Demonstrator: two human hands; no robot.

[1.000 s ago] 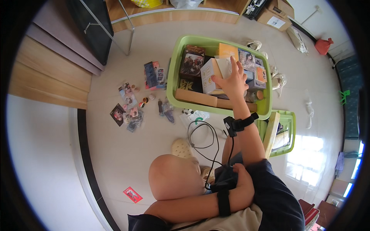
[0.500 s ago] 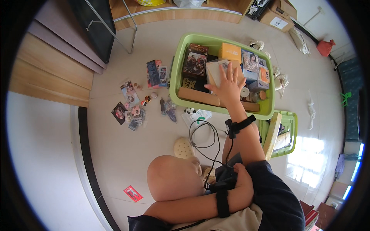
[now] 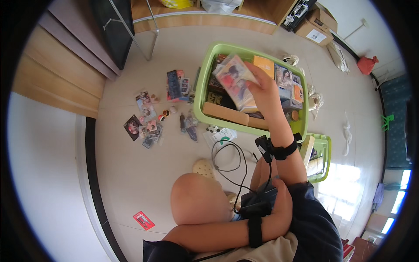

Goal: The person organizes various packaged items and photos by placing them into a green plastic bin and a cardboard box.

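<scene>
Artwork in a clear sleeve (image 3: 235, 81) is pinched between the thumb and fingers of the right hand (image 3: 264, 87) and is held, tilted, above the left part of the green tub (image 3: 199, 100). The left hand (image 3: 283, 198) is laid over the lap, close to the right arm; its fingers are mostly hidden, so whether anything is gripped by it cannot be told. A black strap (image 3: 285, 151) is worn on the right forearm and a black band (image 3: 255, 232) on the left, and a looped black cable (image 3: 241, 183) is draped in front of the knees.

Inside the tub, an orange box (image 3: 264, 65) is set at the far side, a picture-fronted box (image 3: 284, 77) is placed to its right, and a brown cardboard strip (image 3: 224, 112) is lined up along the near wall. On the tiled floor (image 3: 131, 183), a blue card (image 3: 173, 85), a dark diamond-turned card (image 3: 132, 127) and small round pieces (image 3: 164, 115) are scattered to the left of the tub. A panda figure (image 3: 212, 129) is placed just by the tub's near edge. A red card (image 3: 144, 220) is left well apart, toward the lower left.
</scene>
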